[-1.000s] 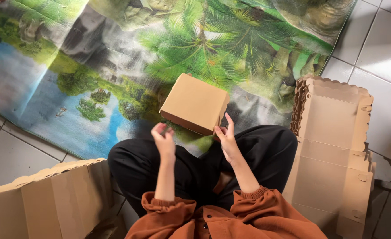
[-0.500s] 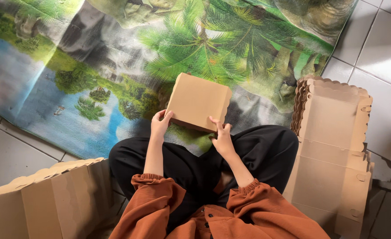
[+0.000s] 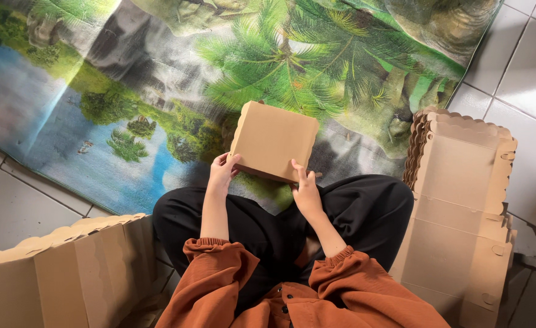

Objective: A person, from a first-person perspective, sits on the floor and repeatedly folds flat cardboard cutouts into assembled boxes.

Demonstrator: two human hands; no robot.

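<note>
Nearest the camera: rust-orange sleeves (image 3: pixel 219 267) and crossed legs in black trousers (image 3: pixel 268 225); the person sits on the floor.

Left hand (image 3: pixel 222 174): fingers curled against the lower left edge of the folded cardboard box (image 3: pixel 274 141). One second ago this hand hung free below the box; it has since risen and made contact. Right hand (image 3: pixel 306 189): fingers gripping the lower right edge, thumb side up, as before. The box is now gripped from both sides and held above the knees, tilted, with its scalloped flap edge at upper left. By judgement, two-handed control is restored and the closed box is being squared or pressed.

Left foreground: a stack of flat box blanks (image 3: pixel 67 267). Right: a second stack of blanks (image 3: pixel 462 212). Beyond: a printed jungle-scene mat (image 3: pixel 128 91) on the tiled floor (image 3: pixel 523 61).
</note>
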